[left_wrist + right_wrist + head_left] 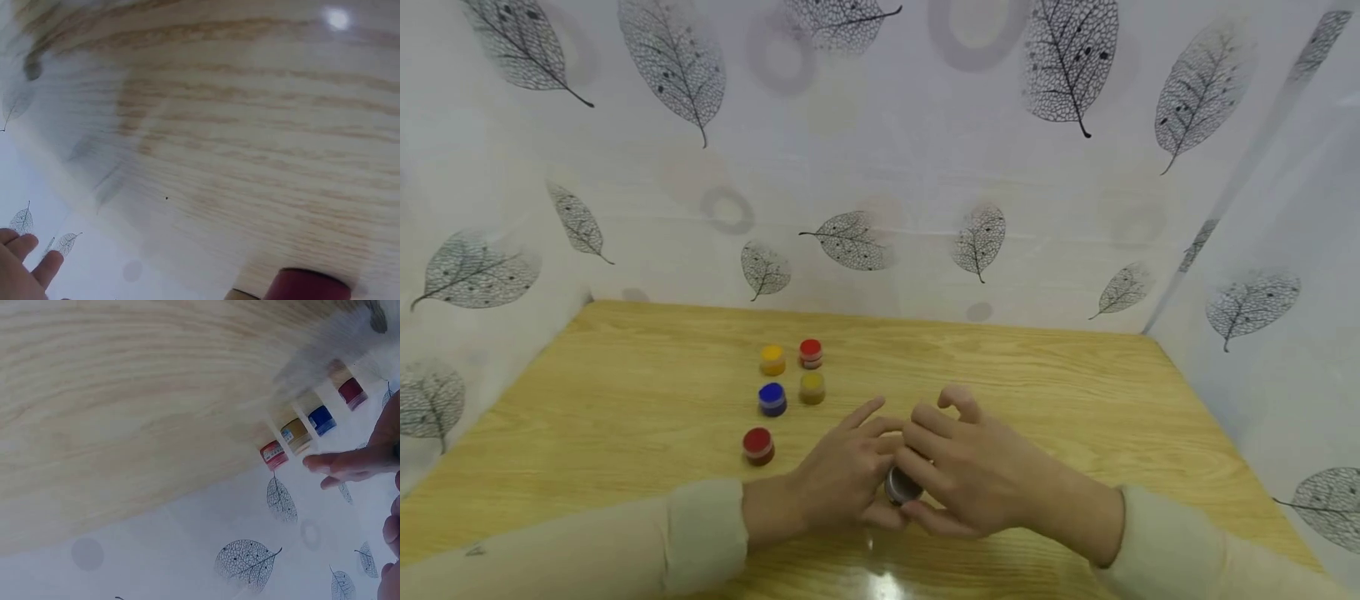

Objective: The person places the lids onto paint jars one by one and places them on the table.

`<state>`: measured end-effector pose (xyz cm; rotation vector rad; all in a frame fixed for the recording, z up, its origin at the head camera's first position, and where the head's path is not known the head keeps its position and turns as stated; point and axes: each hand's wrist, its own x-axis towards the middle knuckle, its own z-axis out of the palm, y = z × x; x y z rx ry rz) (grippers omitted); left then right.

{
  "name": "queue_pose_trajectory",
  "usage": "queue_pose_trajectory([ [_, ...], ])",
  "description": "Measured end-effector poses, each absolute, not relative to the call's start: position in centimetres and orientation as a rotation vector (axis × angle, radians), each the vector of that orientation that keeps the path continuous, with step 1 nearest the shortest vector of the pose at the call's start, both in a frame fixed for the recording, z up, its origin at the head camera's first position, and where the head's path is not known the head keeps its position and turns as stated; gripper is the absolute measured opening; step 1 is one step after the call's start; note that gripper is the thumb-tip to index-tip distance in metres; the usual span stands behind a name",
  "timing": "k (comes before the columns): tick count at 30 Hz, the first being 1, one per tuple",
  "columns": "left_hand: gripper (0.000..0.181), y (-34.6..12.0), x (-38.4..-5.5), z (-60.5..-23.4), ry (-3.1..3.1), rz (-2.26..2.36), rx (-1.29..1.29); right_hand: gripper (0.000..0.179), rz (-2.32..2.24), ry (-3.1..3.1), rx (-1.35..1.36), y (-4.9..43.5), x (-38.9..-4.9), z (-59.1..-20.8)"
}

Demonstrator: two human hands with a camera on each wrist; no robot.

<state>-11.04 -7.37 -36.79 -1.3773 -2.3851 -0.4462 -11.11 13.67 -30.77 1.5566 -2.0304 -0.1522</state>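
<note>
Between my two hands is a small round jar with a dark top and a pale rim, partly covered by fingers. My left hand grips it from the left side, thumb low and index finger stretched away. From the right, my right hand holds the same jar with curled fingers over its far side and the thumb at its near edge. Neither wrist view shows the held jar plainly. Some fingers appear at the lower left of the left wrist view, and others at the right of the right wrist view.
Left of the hands stand several small paint-like jars: orange, bright red, blue, mustard and dark red. They sit on a wood-grain table. A leaf-patterned sheet hangs behind and at the sides.
</note>
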Motion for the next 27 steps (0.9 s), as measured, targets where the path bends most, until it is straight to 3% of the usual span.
queue_pose_trajectory([
  [7,0.071,-7.6,-11.0,-37.1,-2.33,-0.35,-1.346,0.041,-0.048,-2.005,1.437,12.8,-10.2,-32.0],
  [17,0.064,-7.4,-11.0,-37.2,-2.284,-0.455,-1.322,0.043,0.068,-2.047,1.336,12.4,-9.7,-32.4],
  [27,0.07,-8.1,-10.5,-37.3,-2.405,-0.319,-1.24,0.046,0.038,-2.109,1.296,12.0,-9.8,-32.8],
])
